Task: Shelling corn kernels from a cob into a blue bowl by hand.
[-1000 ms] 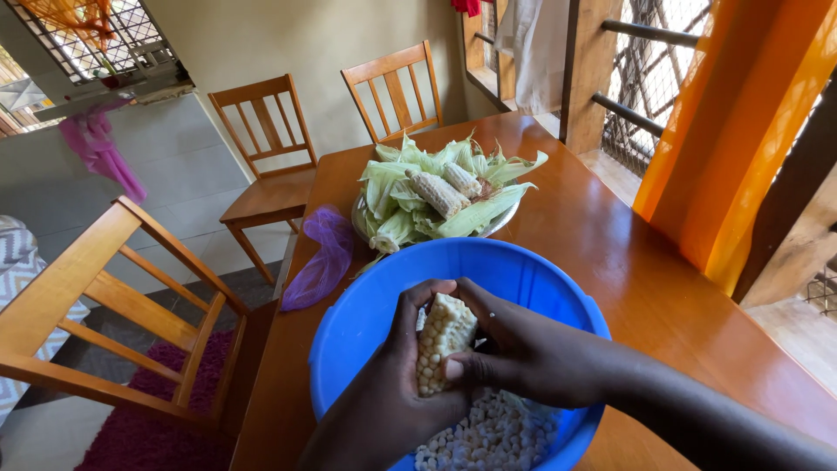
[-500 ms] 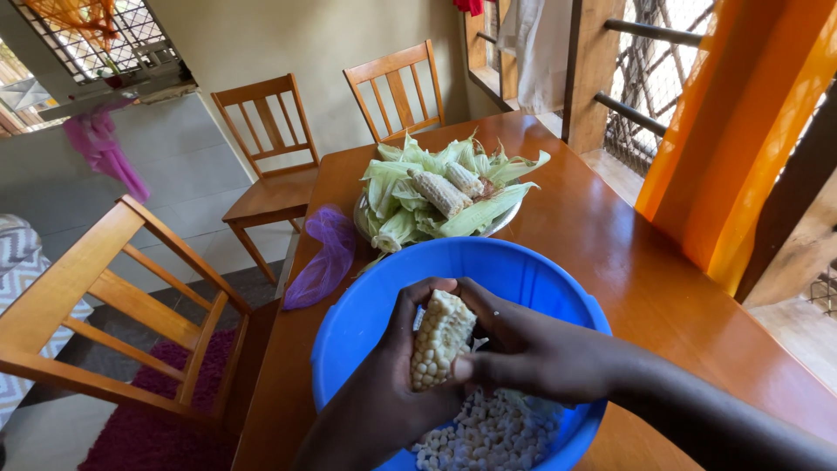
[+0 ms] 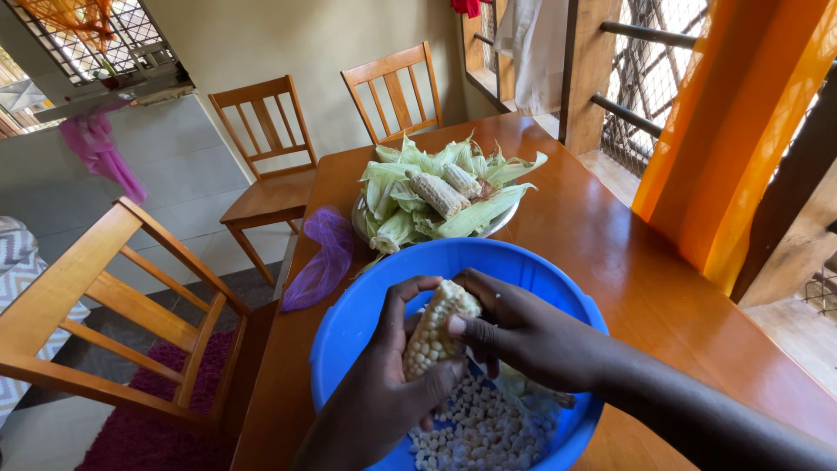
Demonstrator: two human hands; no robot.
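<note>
You see bright daylight coming through the window bars (image 3: 649, 96) on the right. The wooden table (image 3: 610, 253) shines with glare. The picture is sharp, and its edges bend a little.

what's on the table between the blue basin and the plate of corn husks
Nothing, in the head view: the round blue plastic basin nearly meets the husk-heaped plate; a purple plastic bag lies off to the side.

There are three wooden chairs (image 3: 270, 187) and one blue basin (image 3: 366, 314). One corn cob (image 3: 433, 330) is held, and two bare cobs (image 3: 440, 192) lie on one plate (image 3: 501, 222).
</note>
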